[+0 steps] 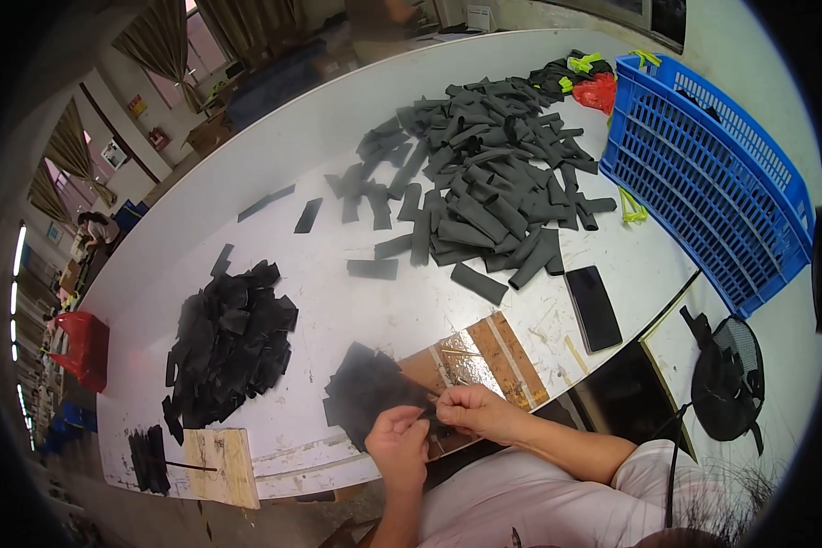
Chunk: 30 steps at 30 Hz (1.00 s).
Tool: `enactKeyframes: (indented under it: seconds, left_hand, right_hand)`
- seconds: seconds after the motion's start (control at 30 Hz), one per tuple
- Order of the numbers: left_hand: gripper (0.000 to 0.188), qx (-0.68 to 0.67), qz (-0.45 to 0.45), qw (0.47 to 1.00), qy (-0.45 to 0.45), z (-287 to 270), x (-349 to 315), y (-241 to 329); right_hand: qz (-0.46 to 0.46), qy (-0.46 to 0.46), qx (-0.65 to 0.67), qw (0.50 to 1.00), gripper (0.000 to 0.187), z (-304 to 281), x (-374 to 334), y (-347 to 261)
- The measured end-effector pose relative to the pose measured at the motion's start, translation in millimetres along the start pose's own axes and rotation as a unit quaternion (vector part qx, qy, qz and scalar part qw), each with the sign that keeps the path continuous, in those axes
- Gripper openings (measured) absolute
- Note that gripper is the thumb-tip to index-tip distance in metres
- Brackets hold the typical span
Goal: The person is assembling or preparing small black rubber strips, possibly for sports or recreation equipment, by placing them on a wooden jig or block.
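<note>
Both of my hands are close together at the near edge of the white table [329,315]. My left hand [399,446] is closed in a pinch, fingertips up. My right hand [475,413] pinches just beside it, its forearm coming in from the right. Something small and dark shows between the fingertips, too hidden to name. Just beyond my left hand lies a small heap of black fabric pieces [367,385]. A brown wooden board [511,352] with pale strips and a shiny taped patch lies beyond my right hand.
A large pile of dark grey fabric tubes [493,183] covers the far middle. Black pieces [233,338] are heaped at left, near a pale wood block [221,466]. At right are a phone [593,309], a blue plastic crate [703,173] and a black mesh cap [731,379].
</note>
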<state>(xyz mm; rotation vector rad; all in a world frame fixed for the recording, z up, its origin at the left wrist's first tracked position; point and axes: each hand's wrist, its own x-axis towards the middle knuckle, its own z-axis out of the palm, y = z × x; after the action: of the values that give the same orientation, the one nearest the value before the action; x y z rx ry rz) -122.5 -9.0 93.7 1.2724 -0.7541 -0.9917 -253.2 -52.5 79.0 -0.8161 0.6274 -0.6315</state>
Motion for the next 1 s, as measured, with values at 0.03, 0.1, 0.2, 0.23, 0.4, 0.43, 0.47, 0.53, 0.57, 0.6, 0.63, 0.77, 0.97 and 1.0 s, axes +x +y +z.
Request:
enactKeyframes:
  seconds: [0.03,0.1,0.2,0.23,0.4,0.43,0.47,0.53,0.57,0.6,0.63,0.77,0.97,1.0]
  left_hand:
    - [0.018,-0.103,-0.067,0.991,-0.057,-5,1,3]
    - [0.024,-0.28,-0.185,0.932,-0.137,-9,1,9]
    - [0.027,-0.399,-0.308,0.837,-0.213,-3,-15,39]
    - [0.027,-0.399,-0.309,0.837,-0.212,-2,-15,40]
    - [0.034,0.034,-0.015,0.986,-0.162,7,-20,36]
    - [0.028,0.056,0.032,0.99,-0.128,7,-18,27]
    - [0.022,0.078,0.079,0.989,-0.095,8,-18,23]
    - [0.013,0.071,0.126,0.987,-0.073,13,-16,23]
    - [0.011,0.103,0.191,0.975,-0.052,15,-15,24]
    - [0.01,0.134,0.255,0.957,-0.03,16,-14,25]
    - [0.01,0.134,0.255,0.957,-0.03,18,-13,29]
    - [0.007,-0.023,0.047,0.997,-0.052,13,-13,38]
    - [0.019,-0.355,-0.171,0.895,-0.209,-2,-3,48]
    - [0.022,-0.466,-0.236,0.8,-0.294,-4,-3,50]
  right_hand:
    - [-0.023,0.019,-0.03,0.999,0.013,-2,0,2]
    - [-0.026,-0.003,0.007,1.0,0.013,-2,-2,3]
    - [-0.037,-0.069,0.058,0.995,0.013,3,-10,-2]
    - [-0.052,-0.112,0.072,0.99,0.013,5,-13,-5]
    - [-0.093,-0.055,0.043,0.993,0.013,-1,-2,-11]
    - [-0.16,-0.038,-0.016,0.986,0.011,1,-1,-13]
    - [-0.226,-0.019,-0.076,0.971,0.01,3,0,-16]
    - [-0.281,0.005,-0.18,0.943,0.009,9,-3,-26]
    - [-0.333,0.03,-0.282,0.899,0.009,13,-6,-31]
    - [-0.332,0.031,-0.282,0.899,0.009,16,-8,-35]
    - [-0.337,0.048,-0.319,0.884,0.01,19,-11,-38]
    - [-0.305,0.088,-0.416,0.852,0.01,25,-14,-43]
    - [-0.202,0.009,-0.269,0.942,0.011,22,-14,-46]
    - [-0.194,0.003,-0.264,0.945,0.011,27,-19,-54]
